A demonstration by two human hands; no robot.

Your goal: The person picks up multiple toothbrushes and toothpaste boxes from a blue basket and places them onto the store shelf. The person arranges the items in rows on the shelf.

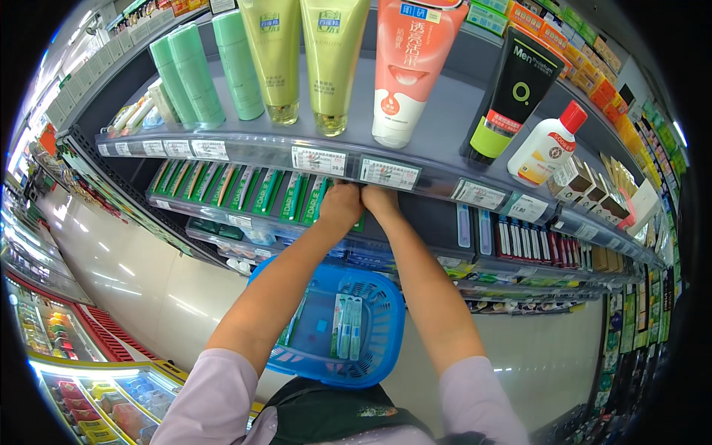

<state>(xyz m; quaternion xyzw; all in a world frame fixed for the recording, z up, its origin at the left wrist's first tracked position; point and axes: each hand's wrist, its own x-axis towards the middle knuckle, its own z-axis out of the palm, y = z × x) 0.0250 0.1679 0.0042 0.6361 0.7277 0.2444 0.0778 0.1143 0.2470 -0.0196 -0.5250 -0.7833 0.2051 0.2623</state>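
Note:
Both hands reach into the lower shelf, under the front lip of the shelf above. My left hand (341, 203) is at the right end of a row of green Darlie toothbrush packs (267, 192), touching or very close to the last ones. Beside it, almost against it, is my right hand (380, 199), its fingers hidden by the shelf lip and price tags. Whether either hand grips a pack cannot be made out. Below my forearms, a blue plastic shopping basket (392, 334) holds several toothbrush packs (347, 328), some at its left side.
On the upper shelf (345, 89) stand green bottles (194, 75), yellow-green tubes (331, 67), a pink-and-white tube (409, 78), a black tube (512, 94) and a red-capped bottle (548, 147). Its price-tag lip (325, 161) overhangs the hands. A lit freezer case (105, 400) stands at lower left.

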